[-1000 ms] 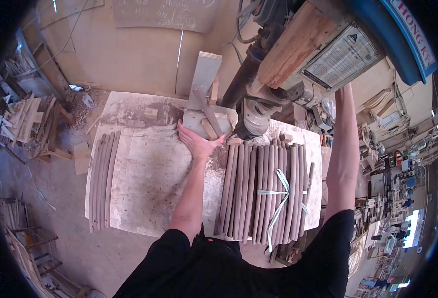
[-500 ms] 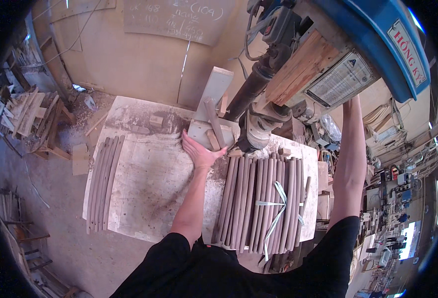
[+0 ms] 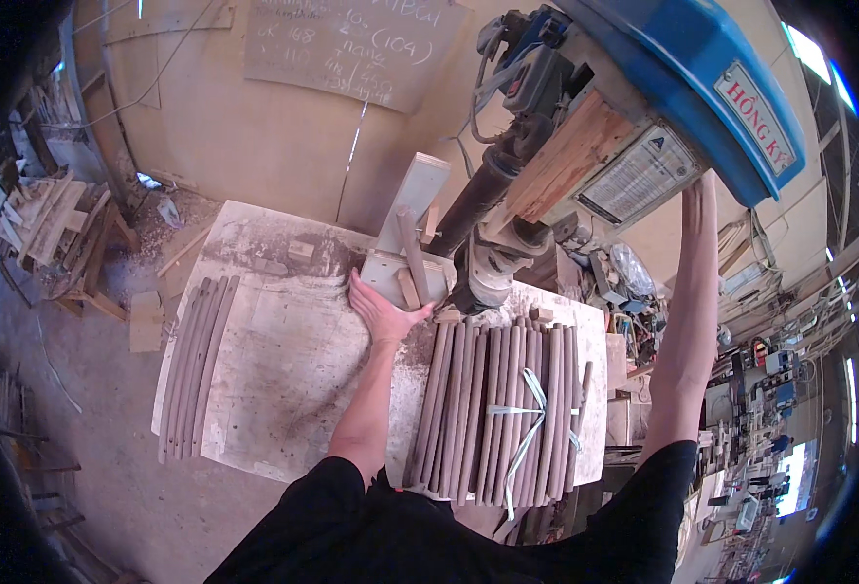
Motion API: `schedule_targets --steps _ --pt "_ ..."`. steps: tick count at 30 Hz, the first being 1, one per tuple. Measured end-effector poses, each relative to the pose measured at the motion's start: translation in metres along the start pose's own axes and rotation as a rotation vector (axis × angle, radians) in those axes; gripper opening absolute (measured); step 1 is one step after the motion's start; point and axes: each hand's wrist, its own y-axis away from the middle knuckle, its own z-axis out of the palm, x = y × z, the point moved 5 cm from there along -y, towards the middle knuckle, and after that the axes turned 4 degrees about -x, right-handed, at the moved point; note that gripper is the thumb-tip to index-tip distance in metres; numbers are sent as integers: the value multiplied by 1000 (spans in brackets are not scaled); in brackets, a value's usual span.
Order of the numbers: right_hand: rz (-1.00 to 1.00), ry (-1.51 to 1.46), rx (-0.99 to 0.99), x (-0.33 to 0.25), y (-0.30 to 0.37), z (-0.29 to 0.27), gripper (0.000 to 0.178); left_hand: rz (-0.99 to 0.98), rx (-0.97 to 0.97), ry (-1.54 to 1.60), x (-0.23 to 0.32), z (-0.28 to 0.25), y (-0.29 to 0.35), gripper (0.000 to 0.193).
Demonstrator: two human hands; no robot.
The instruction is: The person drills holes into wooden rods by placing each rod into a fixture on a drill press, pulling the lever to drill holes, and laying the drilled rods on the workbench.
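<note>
My left hand (image 3: pixel 386 315) is wrapped round the lower left edge of a wooden jig (image 3: pixel 416 193). Its thumb presses by the lower end of a wooden stick (image 3: pixel 411 245) that leans in the jig, beside a small wood block (image 3: pixel 407 286). Just right of the jig is the lower end of a drill press (image 3: pixel 493 268); whether its bit touches the stick cannot be seen. My right arm reaches up to the right side of the blue machine head (image 3: pixel 682 68). Of my right hand (image 3: pixel 700 195) only the back part shows; its fingers are hidden behind the machine.
On the dusty table (image 3: pixel 283 370) lies a row of wooden sticks (image 3: pixel 507 409), part of it tied with a pale strap (image 3: pixel 533 414). Several more sticks (image 3: pixel 196 365) lie at the left edge. Wood scraps (image 3: pixel 54 229) are piled at far left.
The view has shifted a little, so the table and machine sit slightly further left. My left hand stays on the jig and my right arm stays raised beside the machine head.
</note>
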Motion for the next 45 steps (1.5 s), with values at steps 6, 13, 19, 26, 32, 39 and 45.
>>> schedule_targets --steps 6,13,19,26,32,39,45 --pt "-80 34 47 -50 37 4 48 36 8 14 12 8 4 157" --pt "-309 100 280 -61 92 58 35 -21 -22 -39 -5 6 5 157" --pt "-389 143 371 -74 103 30 26 -47 0 -35 -2 9 7 156" --pt "-450 -121 420 -81 145 62 12 -36 -12 -35 0 8 6 156" --pt "-534 -32 360 -83 168 69 16 -37 -16 -95 -13 22 6 156" --pt "-546 -121 250 -72 185 75 26 -19 -14 -113 -17 25 10 155" --pt "-602 -115 157 -68 210 79 27 3 -16 -105 -12 23 10 156"
